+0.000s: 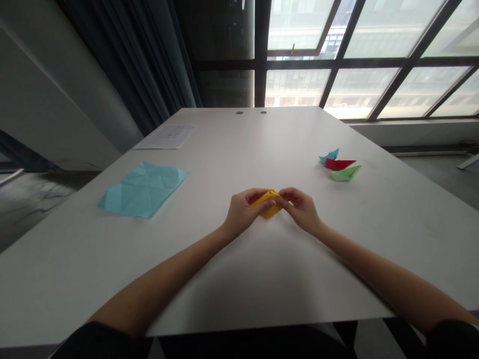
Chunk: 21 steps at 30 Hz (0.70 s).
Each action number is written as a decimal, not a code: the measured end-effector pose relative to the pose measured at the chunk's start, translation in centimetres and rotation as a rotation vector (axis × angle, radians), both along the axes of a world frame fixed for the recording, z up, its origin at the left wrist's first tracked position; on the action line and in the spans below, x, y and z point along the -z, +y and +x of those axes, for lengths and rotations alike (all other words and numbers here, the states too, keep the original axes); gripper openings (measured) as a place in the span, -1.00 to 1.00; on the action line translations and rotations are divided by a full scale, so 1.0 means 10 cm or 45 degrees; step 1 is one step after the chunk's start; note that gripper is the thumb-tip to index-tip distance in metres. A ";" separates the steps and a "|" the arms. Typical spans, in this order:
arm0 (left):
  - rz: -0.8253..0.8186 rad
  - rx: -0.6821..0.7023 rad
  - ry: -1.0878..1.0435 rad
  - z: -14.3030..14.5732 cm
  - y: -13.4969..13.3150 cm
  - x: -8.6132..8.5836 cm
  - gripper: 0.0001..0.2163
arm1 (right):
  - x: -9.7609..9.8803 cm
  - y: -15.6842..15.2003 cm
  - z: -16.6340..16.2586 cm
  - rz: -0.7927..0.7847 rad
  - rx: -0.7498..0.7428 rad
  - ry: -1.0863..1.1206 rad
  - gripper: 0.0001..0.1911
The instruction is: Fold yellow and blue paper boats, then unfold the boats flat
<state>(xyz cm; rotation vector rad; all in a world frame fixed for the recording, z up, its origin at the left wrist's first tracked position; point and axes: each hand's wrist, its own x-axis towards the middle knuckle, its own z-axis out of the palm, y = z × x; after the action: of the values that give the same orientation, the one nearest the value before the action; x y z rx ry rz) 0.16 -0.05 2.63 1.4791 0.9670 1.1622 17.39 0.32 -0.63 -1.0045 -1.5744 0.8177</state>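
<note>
Between my two hands, above the near middle of the white table, is a small folded piece of yellow paper (pixel 270 211). My left hand (pixel 245 209) pinches its left side, thumb across the front face. On the other side my right hand (pixel 300 207) grips the upper right edge between thumb and fingers. The paper's lower corner points down toward me, and its back is hidden behind my fingers.
A creased light blue sheet (pixel 145 190) lies to the left, with a printed page (pixel 166 136) behind it. At the right sit three folded paper boats: blue (pixel 329 157), red (pixel 340 164) and green (pixel 346 173). The white table (pixel 239 149) reaches toward the windows.
</note>
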 end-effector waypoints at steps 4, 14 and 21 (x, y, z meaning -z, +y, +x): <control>0.050 -0.067 -0.038 0.00 -0.01 -0.01 -0.74 | 0.02 0.01 -0.01 -0.022 -0.029 0.057 -0.78; 0.384 -0.089 0.231 -0.01 -0.04 -0.02 -0.86 | -0.03 -0.05 -0.04 0.087 0.007 -0.025 -0.85; 0.422 -0.103 0.257 0.00 -0.03 -0.01 -0.86 | -0.03 -0.06 -0.02 0.026 -0.023 0.021 -0.84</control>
<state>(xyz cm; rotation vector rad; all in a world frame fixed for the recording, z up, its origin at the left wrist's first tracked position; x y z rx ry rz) 0.14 -0.34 2.74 1.8652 1.0119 1.2954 17.18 -0.28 -0.29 -0.9681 -1.5771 0.8188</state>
